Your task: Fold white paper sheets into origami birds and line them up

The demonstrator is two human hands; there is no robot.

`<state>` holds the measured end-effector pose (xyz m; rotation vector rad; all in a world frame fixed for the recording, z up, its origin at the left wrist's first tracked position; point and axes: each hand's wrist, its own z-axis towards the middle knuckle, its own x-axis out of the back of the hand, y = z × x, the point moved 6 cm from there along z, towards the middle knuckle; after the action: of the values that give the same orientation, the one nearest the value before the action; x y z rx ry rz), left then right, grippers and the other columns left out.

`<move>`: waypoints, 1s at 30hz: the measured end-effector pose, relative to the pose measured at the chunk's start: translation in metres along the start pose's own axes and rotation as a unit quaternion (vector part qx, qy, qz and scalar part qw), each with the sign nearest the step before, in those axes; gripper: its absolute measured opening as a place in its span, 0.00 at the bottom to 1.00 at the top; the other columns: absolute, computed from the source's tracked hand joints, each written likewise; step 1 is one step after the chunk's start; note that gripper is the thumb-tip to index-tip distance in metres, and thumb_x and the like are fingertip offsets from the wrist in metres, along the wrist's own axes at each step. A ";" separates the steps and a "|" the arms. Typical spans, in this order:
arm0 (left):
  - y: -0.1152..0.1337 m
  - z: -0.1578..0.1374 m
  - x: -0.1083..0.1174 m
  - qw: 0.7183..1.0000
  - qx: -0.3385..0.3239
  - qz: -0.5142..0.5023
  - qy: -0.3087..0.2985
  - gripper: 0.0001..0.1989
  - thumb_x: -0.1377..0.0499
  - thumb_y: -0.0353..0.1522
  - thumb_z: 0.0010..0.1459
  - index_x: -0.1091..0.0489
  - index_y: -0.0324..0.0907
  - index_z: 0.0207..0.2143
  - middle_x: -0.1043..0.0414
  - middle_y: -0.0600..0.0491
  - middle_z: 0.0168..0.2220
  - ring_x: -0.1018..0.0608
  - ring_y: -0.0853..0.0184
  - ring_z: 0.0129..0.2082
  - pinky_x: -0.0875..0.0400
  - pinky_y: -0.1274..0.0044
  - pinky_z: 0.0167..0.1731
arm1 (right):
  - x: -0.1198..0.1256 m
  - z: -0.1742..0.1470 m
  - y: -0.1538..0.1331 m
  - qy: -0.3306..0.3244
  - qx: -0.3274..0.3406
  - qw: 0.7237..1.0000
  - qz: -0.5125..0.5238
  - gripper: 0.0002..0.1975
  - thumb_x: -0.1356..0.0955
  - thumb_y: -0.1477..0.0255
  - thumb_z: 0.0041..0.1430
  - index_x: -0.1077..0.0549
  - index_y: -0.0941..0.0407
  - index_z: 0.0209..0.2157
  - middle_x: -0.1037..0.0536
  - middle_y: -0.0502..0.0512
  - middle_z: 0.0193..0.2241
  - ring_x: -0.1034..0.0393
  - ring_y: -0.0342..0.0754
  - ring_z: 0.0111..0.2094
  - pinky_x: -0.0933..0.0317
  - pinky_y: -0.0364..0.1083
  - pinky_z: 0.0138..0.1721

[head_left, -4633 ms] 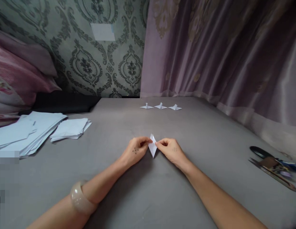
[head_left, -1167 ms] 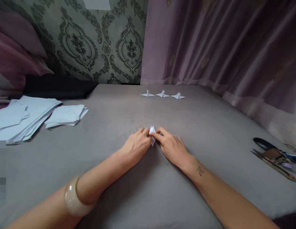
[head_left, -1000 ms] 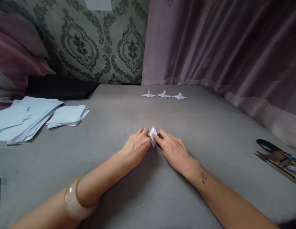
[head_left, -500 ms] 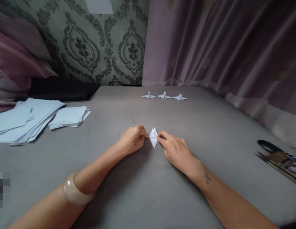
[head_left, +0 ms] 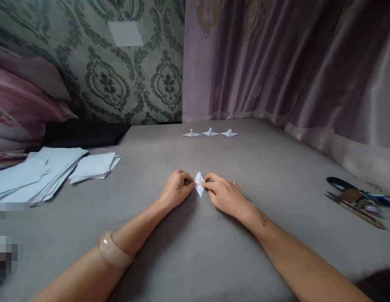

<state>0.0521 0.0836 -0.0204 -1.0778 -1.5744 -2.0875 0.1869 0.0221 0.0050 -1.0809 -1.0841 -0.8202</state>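
A small white folded paper, diamond-shaped with a split top point and a crease across its middle, lies on the grey surface between my hands. My left hand, with a pale bangle on its forearm, pinches the paper's left corner between thumb and forefinger. From the other side my right hand has its thumb and forefinger on the right corner, the fingertip reaching over the paper's face. Farther back stand three white paper cranes in a row with their wings spread.
At the left lie a stack of large white paper sheets and a smaller stack of cut paper. Scissors and other tools sit at the right. A black cloth, a pink cushion and a purple curtain border the surface.
The view has tilted up and shifted slightly right. My right forefinger has moved farther in over the folded paper, while my left hand stays at its left corner.
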 end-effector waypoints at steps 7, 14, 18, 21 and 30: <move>0.001 0.000 -0.002 0.998 0.011 -0.063 -0.011 0.07 0.42 0.33 0.50 0.27 0.38 0.26 0.32 0.53 0.28 0.31 0.70 0.26 0.38 0.78 0.27 | -0.006 0.011 0.022 0.069 -0.095 0.967 0.227 0.14 0.38 0.77 0.55 0.27 0.55 0.43 0.24 0.55 0.42 0.30 0.42 0.31 0.38 0.43 0.35; 0.001 0.000 -0.011 0.966 0.029 -0.256 -0.037 0.12 0.41 0.39 0.51 0.31 0.37 0.28 0.31 0.55 0.23 0.32 0.72 0.21 0.40 0.81 0.22 | -0.008 0.017 0.030 0.052 -0.128 0.895 0.425 0.20 0.31 0.68 0.51 0.29 0.58 0.46 0.24 0.57 0.41 0.30 0.42 0.29 0.37 0.43 0.35; 0.011 -0.001 -0.012 0.932 0.016 -0.358 -0.057 0.13 0.37 0.38 0.48 0.35 0.38 0.27 0.32 0.56 0.23 0.32 0.74 0.22 0.40 0.82 0.23 | 0.000 0.016 0.021 0.037 -0.092 0.841 0.531 0.12 0.31 0.66 0.52 0.25 0.58 0.37 0.22 0.54 0.34 0.29 0.45 0.35 0.38 0.44 0.39; 0.020 -0.003 -0.008 0.899 0.020 -0.434 -0.054 0.15 0.34 0.36 0.46 0.36 0.39 0.30 0.32 0.57 0.26 0.30 0.73 0.25 0.37 0.81 0.28 | 0.001 0.016 0.020 0.030 -0.098 0.804 0.585 0.10 0.29 0.66 0.50 0.25 0.59 0.32 0.23 0.52 0.30 0.30 0.43 0.32 0.39 0.43 0.38; 0.026 -0.008 -0.005 0.860 0.076 -0.502 -0.056 0.16 0.33 0.35 0.46 0.31 0.38 0.37 0.26 0.51 0.35 0.26 0.69 0.36 0.36 0.79 0.37 | -0.011 0.012 0.023 0.065 -0.202 0.634 0.743 0.16 0.24 0.68 0.41 0.31 0.57 0.30 0.25 0.49 0.28 0.29 0.42 0.30 0.38 0.41 0.31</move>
<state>0.0693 0.0665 -0.0069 -0.2864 -2.6986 -2.3856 0.2021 0.0410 -0.0102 -1.7584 0.3812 0.2879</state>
